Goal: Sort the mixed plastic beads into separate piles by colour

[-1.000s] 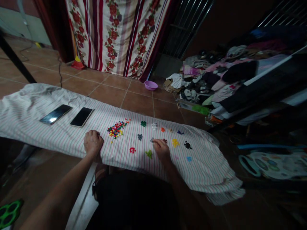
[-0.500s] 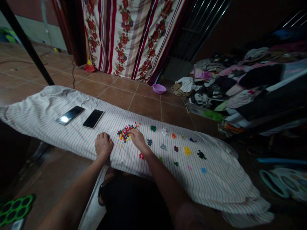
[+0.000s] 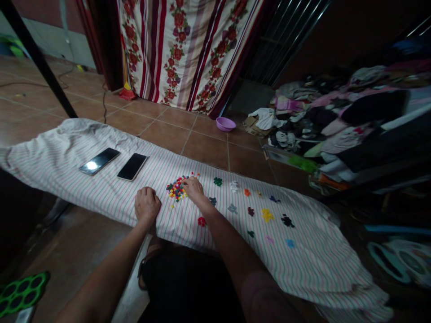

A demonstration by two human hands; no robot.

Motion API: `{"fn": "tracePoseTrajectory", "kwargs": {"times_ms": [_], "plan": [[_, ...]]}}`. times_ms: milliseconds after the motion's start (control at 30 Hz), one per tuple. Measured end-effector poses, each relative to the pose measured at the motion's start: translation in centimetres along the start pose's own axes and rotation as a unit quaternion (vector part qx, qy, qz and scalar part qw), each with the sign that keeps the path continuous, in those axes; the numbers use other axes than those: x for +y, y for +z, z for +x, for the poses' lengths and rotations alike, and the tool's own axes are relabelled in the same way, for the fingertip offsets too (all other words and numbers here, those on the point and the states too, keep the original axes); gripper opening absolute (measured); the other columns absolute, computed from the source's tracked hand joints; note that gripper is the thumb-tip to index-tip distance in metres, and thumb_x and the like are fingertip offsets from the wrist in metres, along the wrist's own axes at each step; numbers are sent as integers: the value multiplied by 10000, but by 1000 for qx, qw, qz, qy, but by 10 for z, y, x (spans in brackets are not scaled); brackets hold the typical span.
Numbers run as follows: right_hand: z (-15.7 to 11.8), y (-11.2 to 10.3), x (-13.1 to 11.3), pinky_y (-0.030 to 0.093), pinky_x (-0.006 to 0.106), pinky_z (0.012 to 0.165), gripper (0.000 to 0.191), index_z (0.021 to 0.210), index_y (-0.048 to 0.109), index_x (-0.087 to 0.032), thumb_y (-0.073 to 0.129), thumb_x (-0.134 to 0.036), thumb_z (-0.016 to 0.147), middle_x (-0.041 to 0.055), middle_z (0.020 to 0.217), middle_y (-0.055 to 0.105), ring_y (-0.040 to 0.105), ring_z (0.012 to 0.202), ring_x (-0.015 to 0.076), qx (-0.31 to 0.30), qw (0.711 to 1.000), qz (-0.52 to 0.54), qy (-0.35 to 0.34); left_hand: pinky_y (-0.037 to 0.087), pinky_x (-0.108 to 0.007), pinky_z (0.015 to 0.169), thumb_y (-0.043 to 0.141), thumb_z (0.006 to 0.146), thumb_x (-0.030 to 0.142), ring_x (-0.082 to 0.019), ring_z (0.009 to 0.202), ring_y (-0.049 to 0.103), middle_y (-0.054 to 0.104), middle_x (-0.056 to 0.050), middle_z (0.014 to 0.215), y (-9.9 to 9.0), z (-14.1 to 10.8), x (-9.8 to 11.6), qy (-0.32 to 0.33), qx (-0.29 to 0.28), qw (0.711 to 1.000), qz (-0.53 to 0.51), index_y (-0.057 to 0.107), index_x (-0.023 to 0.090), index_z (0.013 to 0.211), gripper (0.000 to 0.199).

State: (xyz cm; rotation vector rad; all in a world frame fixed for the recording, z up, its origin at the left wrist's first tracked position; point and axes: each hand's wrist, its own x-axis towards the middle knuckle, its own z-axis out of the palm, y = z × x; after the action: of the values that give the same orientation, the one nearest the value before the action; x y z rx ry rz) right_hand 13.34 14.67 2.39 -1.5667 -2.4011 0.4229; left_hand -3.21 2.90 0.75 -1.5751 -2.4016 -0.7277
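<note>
Beyond and to the left of your left hand point(image 3: 147, 205), a phone point(image 3: 100, 161) and a second phone point(image 3: 132, 167) lie on the striped cloth point(image 3: 296, 264). The hand itself rests on the cloth, its fingers loosely curled; whether anything is under them you cannot tell. Just to its right sits the mixed pile point(image 3: 175, 189) of small coloured pieces. At the pile's right edge your right hand point(image 3: 193, 187) has thumb and fingertips drawn close together; whether they pinch a piece is too small to make out. Nearer you than that hand is the red group point(image 3: 202, 221); just to its right are the dark grey group point(image 3: 213, 201) and the dark green group point(image 3: 217, 181). Farther right come the light grey group point(image 3: 232, 208), the yellow group point(image 3: 267, 215) and the black group point(image 3: 288, 220).

Your right forearm passes close by the red and dark grey groups, so a low sweep could scatter or mix them. The pieces are tiny, so a hasty pinch may pick up two or drop one. A tug on the cloth from your left hand could shift everything.

A second ago your right hand was over the light grey group; now it is at the pile. Your left hand stays put beside the pile.
</note>
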Motion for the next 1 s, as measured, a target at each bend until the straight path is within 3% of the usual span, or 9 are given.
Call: {"fn": "tracePoseTrajectory", "kwargs": {"times_ms": [267, 400, 667, 867, 1000], "plan": [[-4, 14, 19, 466, 247, 740, 191, 889, 645, -215, 550, -146, 738, -6, 846, 633, 586, 755, 126, 95, 975, 201, 23, 362, -363, 767, 456, 778, 198, -239, 880, 475, 581, -95, 881, 1, -1, -1, 3, 9, 1000, 5, 547, 176, 821, 103], [-16, 6, 40, 469, 233, 670, 168, 849, 612, -213, 545, -189, 696, -26, 779, 630, 584, 684, 120, 124, 954, 267, 49, 361, -360, 770, 451, 779, 203, -242, 887, 477, 581, -99, 881, 1, -1, -2, 0, 6, 1000, 0, 550, 176, 813, 107], [-78, -49, 107, 449, 242, 643, 214, 833, 652, -187, 496, -198, 687, -20, 670, 611, 564, 617, 128, 153, 961, 201, 114, 361, -363, 757, 448, 778, 221, -252, 888, 476, 584, -104, 880, 1, -1, -3, 5, 7, 1000, 12, 554, 177, 815, 121], [-104, -34, 111, 455, 272, 774, 236, 854, 683, -196, 489, -144, 729, 34, 841, 653, 597, 798, 154, 113, 983, 125, 74, 357, -361, 755, 424, 791, 231, -252, 885, 474, 589, -107, 885, 1, -2, -3, 2, 8, 1000, 10, 557, 178, 815, 146], [-106, -28, 106, 464, 265, 772, 301, 924, 690, -199, 496, -104, 714, 41, 870, 633, 590, 786, 148, 112, 986, 106, 59, 355, -365, 770, 419, 791, 231, -254, 896, 471, 582, -109, 889, 0, -2, -2, -1, 1, 1000, -3, 560, 179, 824, 153]]}}
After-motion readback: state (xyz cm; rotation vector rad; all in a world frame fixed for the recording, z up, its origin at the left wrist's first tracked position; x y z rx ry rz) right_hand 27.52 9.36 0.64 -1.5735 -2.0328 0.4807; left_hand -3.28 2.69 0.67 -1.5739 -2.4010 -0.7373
